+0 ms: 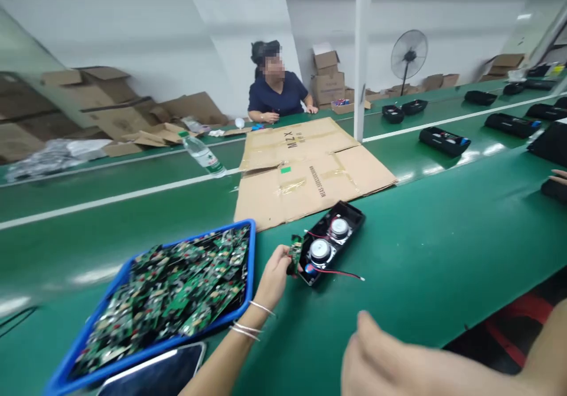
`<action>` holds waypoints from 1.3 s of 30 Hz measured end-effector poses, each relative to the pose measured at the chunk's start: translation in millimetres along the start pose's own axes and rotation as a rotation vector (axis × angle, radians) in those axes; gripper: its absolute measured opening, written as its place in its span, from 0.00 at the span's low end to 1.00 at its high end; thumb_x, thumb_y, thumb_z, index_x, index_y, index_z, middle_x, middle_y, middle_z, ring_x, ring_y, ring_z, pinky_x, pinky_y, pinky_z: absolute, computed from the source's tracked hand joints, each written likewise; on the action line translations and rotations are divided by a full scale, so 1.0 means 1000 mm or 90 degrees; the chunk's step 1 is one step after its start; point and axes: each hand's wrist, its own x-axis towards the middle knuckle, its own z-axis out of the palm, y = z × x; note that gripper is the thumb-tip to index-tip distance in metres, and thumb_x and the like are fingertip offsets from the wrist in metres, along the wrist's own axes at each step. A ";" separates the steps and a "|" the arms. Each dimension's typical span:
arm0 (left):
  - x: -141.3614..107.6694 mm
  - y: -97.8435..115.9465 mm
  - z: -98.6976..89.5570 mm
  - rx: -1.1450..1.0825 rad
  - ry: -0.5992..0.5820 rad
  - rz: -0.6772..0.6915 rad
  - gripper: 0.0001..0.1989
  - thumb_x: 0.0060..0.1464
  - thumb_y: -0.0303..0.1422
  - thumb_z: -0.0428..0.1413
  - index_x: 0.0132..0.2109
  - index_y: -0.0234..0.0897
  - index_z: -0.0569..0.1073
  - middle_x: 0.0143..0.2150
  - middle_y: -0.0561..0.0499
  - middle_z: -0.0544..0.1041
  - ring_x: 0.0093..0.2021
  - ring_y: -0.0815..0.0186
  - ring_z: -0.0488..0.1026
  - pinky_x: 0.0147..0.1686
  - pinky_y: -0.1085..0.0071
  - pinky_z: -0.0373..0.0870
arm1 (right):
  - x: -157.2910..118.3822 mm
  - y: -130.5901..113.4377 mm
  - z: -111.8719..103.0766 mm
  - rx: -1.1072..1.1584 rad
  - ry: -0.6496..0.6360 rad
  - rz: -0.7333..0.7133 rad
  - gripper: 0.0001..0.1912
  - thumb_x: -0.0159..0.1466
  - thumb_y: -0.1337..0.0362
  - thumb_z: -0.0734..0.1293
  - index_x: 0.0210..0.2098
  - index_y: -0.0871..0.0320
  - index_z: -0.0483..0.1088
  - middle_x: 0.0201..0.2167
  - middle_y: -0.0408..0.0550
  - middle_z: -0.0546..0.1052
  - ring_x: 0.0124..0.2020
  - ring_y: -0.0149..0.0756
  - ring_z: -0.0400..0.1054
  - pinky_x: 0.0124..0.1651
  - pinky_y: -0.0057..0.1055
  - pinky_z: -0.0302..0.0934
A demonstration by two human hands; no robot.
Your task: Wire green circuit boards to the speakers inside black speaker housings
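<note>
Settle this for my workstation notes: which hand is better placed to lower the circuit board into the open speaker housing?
Left, likely: the left hand holds the circuit board at the edge of the speaker housing, while the right hand is apart from both, with nothing visible in it.

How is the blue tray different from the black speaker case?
The blue tray looks much bigger than the black speaker case. The tray is piled with green circuit boards, but the case has two round speakers and red and black wires inside. Both are open on top and sit on the green tabletop.
</note>
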 end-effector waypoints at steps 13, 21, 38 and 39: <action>-0.060 -0.016 -0.004 -0.230 -0.046 -0.041 0.06 0.51 0.35 0.51 0.34 0.39 0.61 0.36 0.49 0.79 0.30 0.63 0.75 0.36 0.65 0.69 | -0.055 -0.077 0.115 0.704 -0.232 0.622 0.08 0.66 0.63 0.62 0.35 0.59 0.72 0.27 0.44 0.75 0.24 0.32 0.68 0.27 0.26 0.62; -0.117 -0.027 -0.002 -0.359 0.080 -0.210 0.19 0.48 0.42 0.61 0.41 0.36 0.65 0.40 0.43 0.80 0.38 0.55 0.79 0.36 0.63 0.75 | -0.054 -0.050 0.104 0.663 0.155 0.732 0.08 0.65 0.66 0.62 0.38 0.55 0.74 0.25 0.43 0.75 0.23 0.30 0.68 0.26 0.26 0.65; -0.125 -0.011 0.018 -0.439 0.067 -0.197 0.14 0.48 0.39 0.63 0.35 0.32 0.72 0.31 0.44 0.79 0.27 0.64 0.76 0.21 0.75 0.69 | -0.031 -0.044 0.136 1.137 0.402 0.858 0.05 0.62 0.64 0.69 0.39 0.51 0.73 0.24 0.42 0.74 0.25 0.31 0.69 0.29 0.29 0.68; -0.125 -0.011 0.019 -0.445 0.066 -0.199 0.14 0.48 0.39 0.63 0.35 0.32 0.72 0.31 0.44 0.79 0.27 0.64 0.76 0.21 0.75 0.69 | -0.033 -0.046 0.137 1.117 0.379 0.877 0.06 0.61 0.65 0.69 0.39 0.52 0.73 0.24 0.42 0.73 0.24 0.31 0.69 0.28 0.28 0.68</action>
